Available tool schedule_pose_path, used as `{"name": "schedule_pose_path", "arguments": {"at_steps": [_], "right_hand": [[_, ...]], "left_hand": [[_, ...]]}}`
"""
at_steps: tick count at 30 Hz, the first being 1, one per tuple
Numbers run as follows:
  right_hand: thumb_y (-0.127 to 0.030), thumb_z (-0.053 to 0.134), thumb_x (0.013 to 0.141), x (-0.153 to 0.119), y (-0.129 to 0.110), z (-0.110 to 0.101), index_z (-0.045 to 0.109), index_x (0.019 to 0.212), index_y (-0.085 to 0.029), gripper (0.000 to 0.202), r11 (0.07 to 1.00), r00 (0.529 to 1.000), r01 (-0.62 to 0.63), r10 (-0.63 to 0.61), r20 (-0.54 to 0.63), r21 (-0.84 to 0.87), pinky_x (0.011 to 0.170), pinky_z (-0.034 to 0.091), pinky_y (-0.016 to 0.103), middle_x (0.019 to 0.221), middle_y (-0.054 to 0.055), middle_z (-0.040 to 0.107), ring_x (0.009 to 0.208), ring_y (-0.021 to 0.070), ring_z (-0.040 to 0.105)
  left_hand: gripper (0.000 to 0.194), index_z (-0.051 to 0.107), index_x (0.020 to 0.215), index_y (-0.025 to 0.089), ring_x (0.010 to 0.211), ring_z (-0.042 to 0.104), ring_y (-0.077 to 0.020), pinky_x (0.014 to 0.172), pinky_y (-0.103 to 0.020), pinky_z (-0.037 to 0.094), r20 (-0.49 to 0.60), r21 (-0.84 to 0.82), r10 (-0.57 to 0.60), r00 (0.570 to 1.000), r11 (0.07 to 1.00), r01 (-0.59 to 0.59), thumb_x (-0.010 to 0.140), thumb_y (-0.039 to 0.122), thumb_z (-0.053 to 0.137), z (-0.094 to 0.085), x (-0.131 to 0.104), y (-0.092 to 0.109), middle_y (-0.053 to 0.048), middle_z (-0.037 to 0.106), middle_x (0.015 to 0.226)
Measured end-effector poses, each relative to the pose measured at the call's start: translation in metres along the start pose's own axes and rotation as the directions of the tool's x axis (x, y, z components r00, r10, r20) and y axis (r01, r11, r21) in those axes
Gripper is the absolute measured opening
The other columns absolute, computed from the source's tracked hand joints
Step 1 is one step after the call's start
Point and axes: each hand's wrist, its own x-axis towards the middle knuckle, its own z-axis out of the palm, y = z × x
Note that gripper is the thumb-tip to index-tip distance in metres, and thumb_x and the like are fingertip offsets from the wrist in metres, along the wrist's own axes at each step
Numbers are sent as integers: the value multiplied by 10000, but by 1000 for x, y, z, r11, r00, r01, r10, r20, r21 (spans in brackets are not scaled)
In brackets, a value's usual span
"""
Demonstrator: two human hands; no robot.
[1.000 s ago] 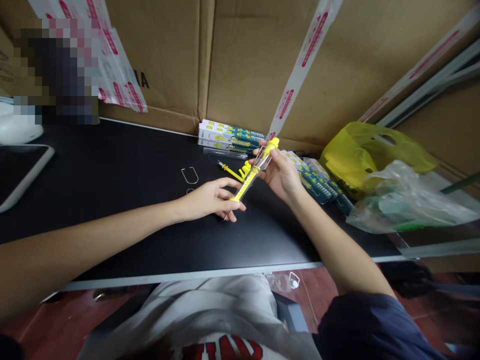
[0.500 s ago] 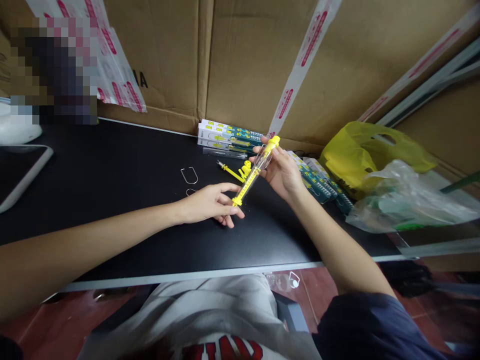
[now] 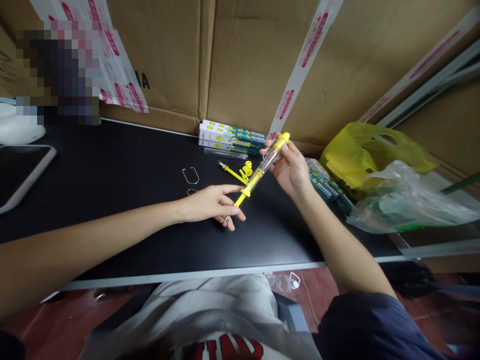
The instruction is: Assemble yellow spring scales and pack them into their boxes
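Note:
A spring scale [image 3: 257, 175] with a clear tube and yellow parts slants between my two hands above the table. My right hand [image 3: 290, 170] grips its upper end, near the yellow cap. Thumb and fingers of my left hand [image 3: 212, 205] pinch the thin yellow rod [image 3: 240, 199] that sticks out of the lower end. A bit of metal, perhaps a hook, shows by the left fingers. Behind the scale lie loose yellow parts [image 3: 246, 170] and another yellow rod [image 3: 232, 172] with a metal tip. Left of them rests a bent wire loop [image 3: 191, 176], with a second wire partly hidden by my left hand.
Printed boxes [image 3: 225, 136] are stacked against the cardboard, with a clear tube [image 3: 225, 153] before them. More boxes [image 3: 324, 182] lie right, beside a yellow bag [image 3: 345, 155] and a clear plastic bag [image 3: 412, 205]. A phone or tablet [image 3: 24, 172] sits at left.
My right hand has moved up and right with the tube. More of the yellow rod now shows below the tube's lower end, while my left hand has stayed nearly in place.

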Motion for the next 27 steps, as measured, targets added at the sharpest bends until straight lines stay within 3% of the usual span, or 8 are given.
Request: {"name": "schedule_pose_path", "arguments": {"at_steps": [7,13,19,24,27], "right_hand": [[-384,704,771,-9,6,15,592,1049,-281,317,994,997,-68,64,42,87,692,559,252,986,-38,719,871,141,694],[-415,703,769,1,-1,-2,585,1054,-294,331,1000,999,-3,3,-47,15,742,567,284,1057,-33,716,941,156,689],[-405,699,786,-8,7,10,553,1053,-300,322,995,996,-76,73,45,71,701,584,281,1049,-45,715,936,153,700],[-357,681,812,-18,8,23,530,1051,-289,291,988,991,-108,97,93,115,679,592,252,1050,-41,719,941,149,707],[-362,680,810,-25,6,34,518,1063,-284,310,986,987,-120,106,123,114,763,598,309,1095,-18,715,986,173,701]], "left_hand": [[812,218,1501,194,629,708,-135,602,-236,527,44,14,4,999,1000,-5,828,254,669,-2,1,-5,-129,747,995],[822,202,1510,189,612,700,-125,591,-226,521,12,0,9,1000,1000,-9,832,234,664,0,-1,0,-130,746,994],[881,169,1509,213,567,688,-128,549,-225,524,-77,11,47,996,999,-46,801,211,693,-3,-1,2,-105,747,948],[738,291,1433,225,429,601,-110,423,-228,493,-171,107,11,985,994,7,820,398,665,-6,-1,4,-54,727,810],[594,409,1305,205,442,599,-112,420,-230,500,-219,146,56,974,989,-24,831,500,612,-6,-1,5,-27,690,756]]}}
